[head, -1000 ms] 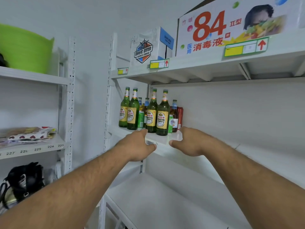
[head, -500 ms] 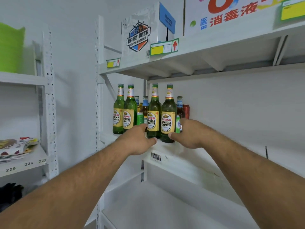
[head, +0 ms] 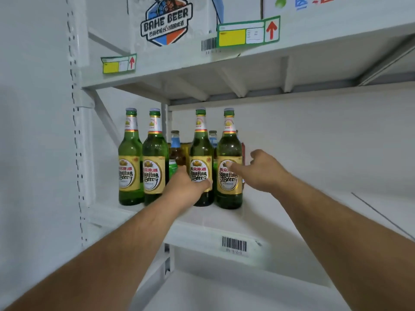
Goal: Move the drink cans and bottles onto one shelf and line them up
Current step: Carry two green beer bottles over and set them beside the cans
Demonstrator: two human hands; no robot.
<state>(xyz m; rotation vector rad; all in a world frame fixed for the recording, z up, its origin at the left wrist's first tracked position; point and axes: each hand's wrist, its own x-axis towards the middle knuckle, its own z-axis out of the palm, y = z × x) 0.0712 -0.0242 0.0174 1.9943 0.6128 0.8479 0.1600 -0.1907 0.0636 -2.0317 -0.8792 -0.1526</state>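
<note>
Several tall green beer bottles with yellow labels stand in a front row at the left end of the white middle shelf (head: pixel 283 212). My left hand (head: pixel 185 187) grips the green bottle second from the right (head: pixel 200 144), with the thumb across its label. My right hand (head: pixel 262 171) holds the rightmost green bottle (head: pixel 229 144), thumb on the label and fingers curled round its right side. Behind the row stand two brown bottles with blue labels (head: pixel 175 144), a green can (head: pixel 172 168) and a red can (head: pixel 243 151), all partly hidden.
The upper shelf (head: pixel 325 41) hangs close above the bottle caps and carries a BAHE BEER box (head: pixel 166 21). A perforated upright (head: pixel 76 131) bounds the left end. The middle shelf runs on to the right. A lower shelf (head: pixel 224 292) lies beneath.
The view has come closer to the bottles. Both hands rose from the shelf's front edge, past the bottle bases, to the labels of the two right-hand green bottles and took hold.
</note>
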